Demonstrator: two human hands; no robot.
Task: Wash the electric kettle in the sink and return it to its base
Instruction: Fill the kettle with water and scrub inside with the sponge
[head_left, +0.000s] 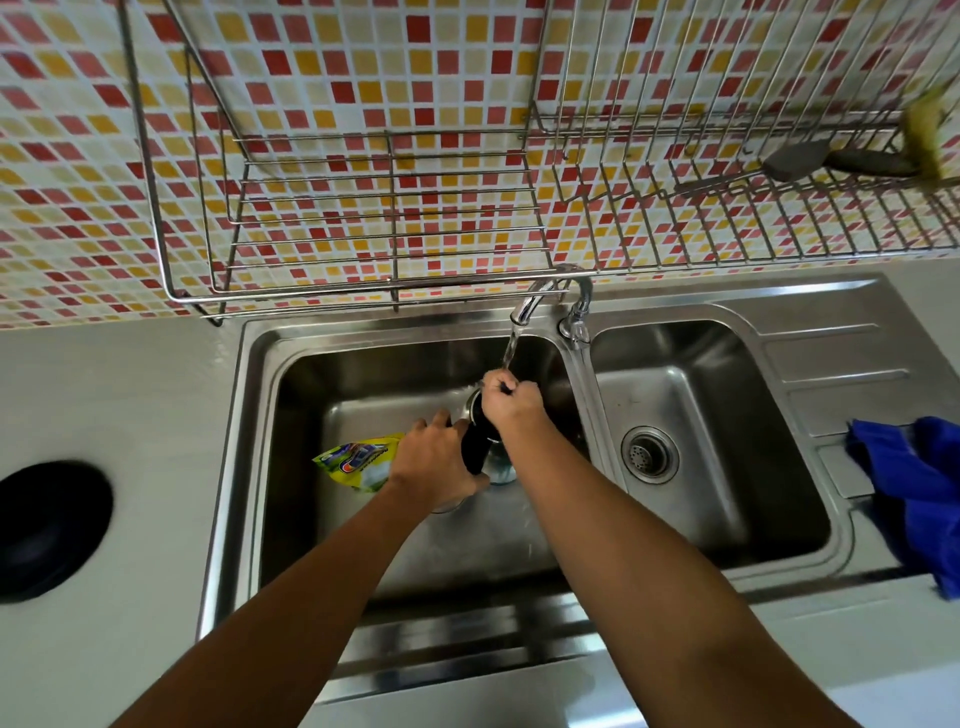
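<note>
Left grip: the left hand (434, 460) is wrapped around the kettle (475, 441), fingers closed on its body beside the black handle.
Right grip: the right hand (506, 397) is curled into a near fist at the kettle's top; whether it pinches a part of the kettle cannot be told.
Kettle: held in the left basin (311, 415), tilted, mostly hidden by both hands.
Water: a stream from the tap (550, 293) falls onto the right hand's knuckles.
Pouch: a yellow-green pouch (358, 460) lies on the basin floor at 9 o'clock of the left hand, touching or just beside it.
Room: the right basin (727, 441) at 3 o'clock holds only its drain.
Edges: a wire rack (389, 223) hangs over the sink's far rim at 12 o'clock.
Worktop: the grey worktop (130, 415) carries a round black base (49, 527) at 9 o'clock; a blue cloth (914, 483) lies on the drainboard at 3 o'clock.
Wall: small red, yellow and white tiles.
</note>
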